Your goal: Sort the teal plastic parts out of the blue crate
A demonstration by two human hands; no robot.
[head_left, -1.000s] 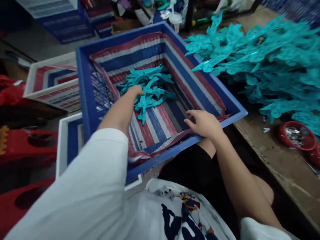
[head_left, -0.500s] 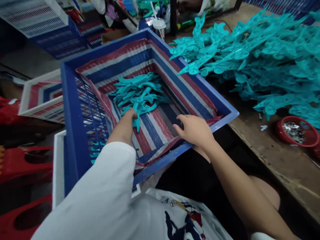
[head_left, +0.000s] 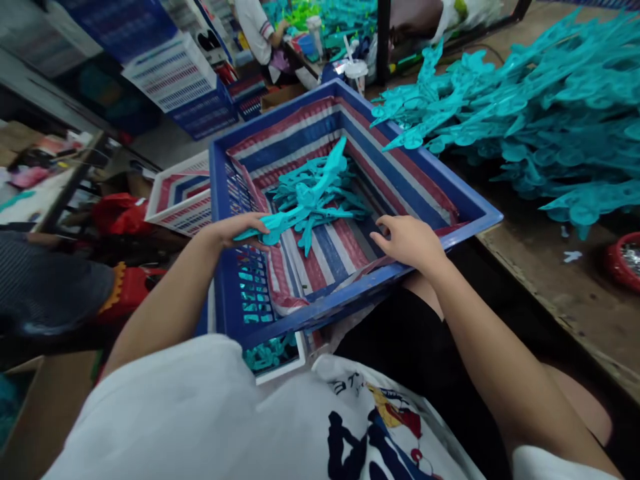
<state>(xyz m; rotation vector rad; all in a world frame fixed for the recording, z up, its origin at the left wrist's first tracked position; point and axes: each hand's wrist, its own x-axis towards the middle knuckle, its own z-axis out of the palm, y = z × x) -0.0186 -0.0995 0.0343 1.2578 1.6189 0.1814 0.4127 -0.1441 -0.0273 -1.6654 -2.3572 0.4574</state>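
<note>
A blue crate (head_left: 480, 212) lined with striped red, white and blue sheeting stands in front of me, with several teal plastic pieces (head_left: 290, 183) on its bottom. My left hand (head_left: 245, 230) is at the crate's left side, fingers closed round the end of a teal piece (head_left: 305, 200) that sticks out over the crate. Other teal pieces lie or hang against it, and I cannot tell how many are held. Over the crate's near right rim is my right hand (head_left: 407, 243), its fingers curved and apart with nothing in them.
A large heap of teal pieces (head_left: 550, 120) covers the workbench (head_left: 540, 280) at the right, partly overhanging the crate. A red bowl (head_left: 620, 263) sits on the bench. White crates (head_left: 175, 73) are behind; a person's arm (head_left: 276, 35) shows at the back.
My left hand has come up out of the crate to its left side, bringing teal plastic up with it. My right hand has hardly moved. The view has swung left.
</note>
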